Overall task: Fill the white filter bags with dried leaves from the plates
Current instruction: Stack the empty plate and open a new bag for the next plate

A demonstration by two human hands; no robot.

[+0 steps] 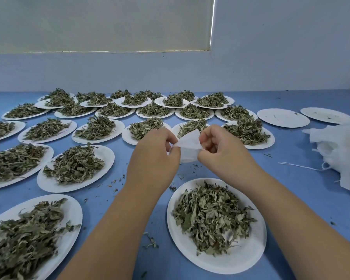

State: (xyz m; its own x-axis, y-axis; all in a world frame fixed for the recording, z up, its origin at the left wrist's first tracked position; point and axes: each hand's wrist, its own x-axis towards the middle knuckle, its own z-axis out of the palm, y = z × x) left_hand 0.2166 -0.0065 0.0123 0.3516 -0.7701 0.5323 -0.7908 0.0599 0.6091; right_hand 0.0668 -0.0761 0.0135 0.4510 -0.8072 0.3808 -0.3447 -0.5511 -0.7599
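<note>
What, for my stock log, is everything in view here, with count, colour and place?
table: one, blue, under everything
wall: pale, behind
leaf plates: well over twenty, white, in rows across the table; far ones overlap
dried leaves: a heap per plate, grey-green; crumbs scattered on the table
bare plates: two, white, far right
filter bag: one, white, held above the table's middle
bag pile: one, white, strings trailing, right edge
left hand: pinches the filter bag
right hand: pinches the filter bag

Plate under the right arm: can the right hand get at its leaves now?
Probably yes: the plate lies uncovered near the right hand, but that hand pinches the bag with the left hand.
</note>
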